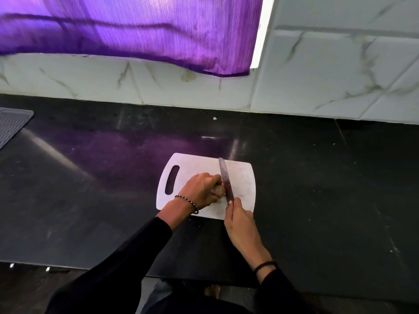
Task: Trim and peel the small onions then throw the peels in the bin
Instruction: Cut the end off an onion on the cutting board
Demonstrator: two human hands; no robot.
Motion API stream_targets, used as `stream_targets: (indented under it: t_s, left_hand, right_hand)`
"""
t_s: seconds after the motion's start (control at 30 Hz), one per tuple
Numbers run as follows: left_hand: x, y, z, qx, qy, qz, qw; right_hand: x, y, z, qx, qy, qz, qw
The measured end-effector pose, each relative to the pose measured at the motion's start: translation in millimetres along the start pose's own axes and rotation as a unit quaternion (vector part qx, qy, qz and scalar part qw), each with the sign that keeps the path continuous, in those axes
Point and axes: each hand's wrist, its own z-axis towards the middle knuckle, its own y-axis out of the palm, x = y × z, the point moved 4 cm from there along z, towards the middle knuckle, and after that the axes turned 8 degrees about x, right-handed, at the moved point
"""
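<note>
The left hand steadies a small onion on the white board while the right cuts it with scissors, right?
Not quite. The head view shows the right hand holding a knife, not scissors. The rest holds: the left hand steadies the small onion on the white board.

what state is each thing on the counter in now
cutting board: flat on the counter, slot at left
small onion: held down on the cutting board
knife: blade against the small onion's right end
left hand: gripping the small onion
right hand: holding the knife handle
</note>
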Motion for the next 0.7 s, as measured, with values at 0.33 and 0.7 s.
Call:
stream_targets:
  t_s: [0.33,0.7]
  left_hand:
    - [-1.9,0.2,4.3,-0.008,0.016,-0.001,1.0]
    - [-2.1,-1.3,-4.8,0.028,0.049,-0.019,0.998]
  right_hand:
    - [-6.9,0.5,2.8,-0.022,0.027,-0.023,0.999]
    - [-13.6,10.5,-3.0,-0.024,0.04,-0.11,0.993]
